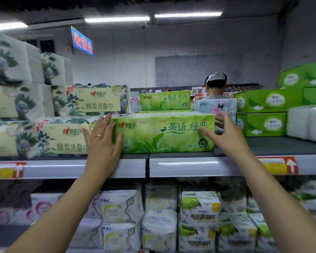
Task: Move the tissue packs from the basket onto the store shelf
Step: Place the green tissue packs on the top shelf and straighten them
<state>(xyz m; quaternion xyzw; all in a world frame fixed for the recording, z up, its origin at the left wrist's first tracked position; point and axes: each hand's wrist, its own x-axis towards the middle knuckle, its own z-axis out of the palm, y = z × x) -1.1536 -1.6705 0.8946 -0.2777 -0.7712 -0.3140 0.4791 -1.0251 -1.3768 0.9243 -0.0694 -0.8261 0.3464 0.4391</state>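
Observation:
A green tissue pack (pixel 164 134) with a tea-leaf print lies at the front of the top store shelf (pixel 190 166). My left hand (pixel 102 141), wearing a ring, presses flat against the pack's left end with its thumb on the front face. My right hand (pixel 224 136) cups the pack's right end, thumb across the front. Both hands grip it between them. A second green pack (pixel 165 100) stands further back on the same shelf. The basket is out of view.
Floral cream tissue packs (pixel 62 137) are stacked left of the green pack. Green boxes (pixel 263 114) and white packs (pixel 306 123) stand at the right, with bare shelf in front of them. Pad packets (pixel 159 216) fill the lower shelf. A person (pixel 216 86) stands behind the shelf.

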